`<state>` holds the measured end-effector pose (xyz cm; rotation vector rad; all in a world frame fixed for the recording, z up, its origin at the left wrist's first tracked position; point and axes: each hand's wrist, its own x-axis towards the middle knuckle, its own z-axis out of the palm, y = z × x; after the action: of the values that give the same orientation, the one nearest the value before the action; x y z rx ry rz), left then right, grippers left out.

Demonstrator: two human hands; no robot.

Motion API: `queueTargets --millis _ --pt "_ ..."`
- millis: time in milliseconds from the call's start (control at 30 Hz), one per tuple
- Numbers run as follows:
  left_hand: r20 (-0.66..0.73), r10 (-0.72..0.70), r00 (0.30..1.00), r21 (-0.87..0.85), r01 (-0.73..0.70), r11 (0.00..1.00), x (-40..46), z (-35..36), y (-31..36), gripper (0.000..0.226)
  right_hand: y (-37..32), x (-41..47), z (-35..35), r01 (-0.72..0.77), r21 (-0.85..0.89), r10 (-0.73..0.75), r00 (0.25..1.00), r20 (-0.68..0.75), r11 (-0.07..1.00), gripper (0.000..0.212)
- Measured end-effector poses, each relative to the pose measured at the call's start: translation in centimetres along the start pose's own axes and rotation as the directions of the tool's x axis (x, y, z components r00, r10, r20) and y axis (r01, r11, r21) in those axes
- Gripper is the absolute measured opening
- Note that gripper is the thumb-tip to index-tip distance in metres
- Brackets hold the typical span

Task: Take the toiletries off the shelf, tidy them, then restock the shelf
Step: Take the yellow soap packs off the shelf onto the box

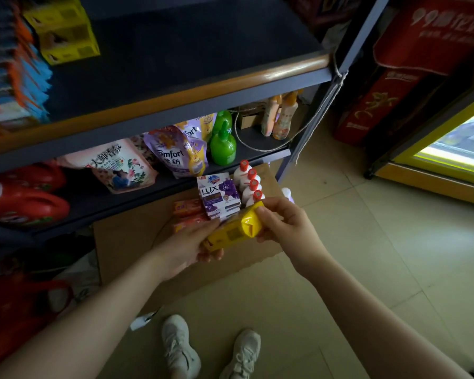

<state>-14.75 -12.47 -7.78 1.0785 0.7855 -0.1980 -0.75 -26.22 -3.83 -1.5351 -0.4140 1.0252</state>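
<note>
- Left hand (188, 246): I log it cupped under the yellow soap pack (234, 231), fingers grasping its near end from below.
- Right hand (283, 225): fingertips pinch the pack's far end; the pack hangs in the air just above the cardboard sheet (137, 242) on the floor.
- Purple soap boxes (219, 196), stacked; white bottles with red caps (251, 184) in a row just beside them, all on the cardboard.
- Risk, my judgement: setting the pack down carelessly could nudge the upright bottles over, domino fashion.
- Upper shelf (175, 56): mostly bare, awaiting restock.
</note>
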Motion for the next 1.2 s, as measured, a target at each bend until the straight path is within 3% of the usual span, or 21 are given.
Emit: queueTargets --millis 133,233,400,567,633,733,833,867,933,1033,1133,1200 --pt "-0.016 -0.129 0.992 -0.156 0.125 0.98 0.1 0.0 0.2 0.035 0.9 0.3 -0.5 -0.033 -0.001 0.033 0.982 0.187 0.999 0.043" --pt "0.004 -0.197 0.98 -0.099 0.197 0.975 0.1 -0.1 0.4 0.047 1.8 0.7 -0.7 -0.055 0.002 0.053 0.962 0.268 0.998 0.055" --pt "0.018 -0.335 0.942 0.021 0.335 0.942 0.1 -0.5 0.0 0.078 2.4 1.4 -0.1 -0.293 -0.149 0.303 0.952 0.049 0.944 0.045" --pt "-0.007 -0.342 0.94 -0.119 0.338 0.933 1.0 0.3 -1.0 0.052 5.2 2.3 0.2 -0.424 -0.19 0.405 0.905 -0.134 0.886 0.035" --pt "-0.049 -0.284 0.958 -0.139 0.275 0.951 1.7 0.0 -1.9 0.053 6.3 2.7 -0.2 -0.435 -0.108 0.424 0.899 -0.111 0.894 0.034" --pt "-0.064 -0.284 0.957 -0.211 0.265 0.941 2.6 -0.8 -3.2 0.056 8.8 2.9 -1.3 -0.351 -0.086 0.357 0.932 0.067 0.933 0.022" --pt "-0.142 -0.173 0.975 -0.162 0.149 0.975 4.2 -1.3 -5.7 0.029 12.1 3.2 -1.9 -0.212 -0.163 0.242 0.951 0.195 0.964 0.03" --pt "-0.178 -0.112 0.978 -0.084 0.099 0.992 4.8 -1.4 -6.7 0.019 13.2 3.5 -2.0 -0.182 -0.19 0.219 0.956 0.196 0.965 0.037" --pt "-0.237 0.024 0.971 0.161 0.015 0.987 6.5 -1.6 -9.0 0.021 15.3 4.3 -2.2 -0.138 -0.306 0.194 0.968 0.159 0.942 0.047" --pt "-0.263 0.215 0.94 0.447 -0.079 0.891 9.0 -1.9 -11.1 0.034 17.9 5.7 -2.5 -0.07 -0.535 0.121 0.991 0.06 0.842 0.048" --pt "-0.232 0.45 0.862 0.702 -0.172 0.691 11.8 -2.0 -12.5 0.039 19.3 6.6 -3.2 -0.069 -0.558 0.059 0.998 -0.036 0.827 0.031" --pt "-0.232 0.513 0.826 0.768 -0.168 0.618 13.2 -2.0 -13.0 0.04 19.7 7.1 -3.9 -0.061 -0.567 0.039 0.998 -0.051 0.822 0.023"
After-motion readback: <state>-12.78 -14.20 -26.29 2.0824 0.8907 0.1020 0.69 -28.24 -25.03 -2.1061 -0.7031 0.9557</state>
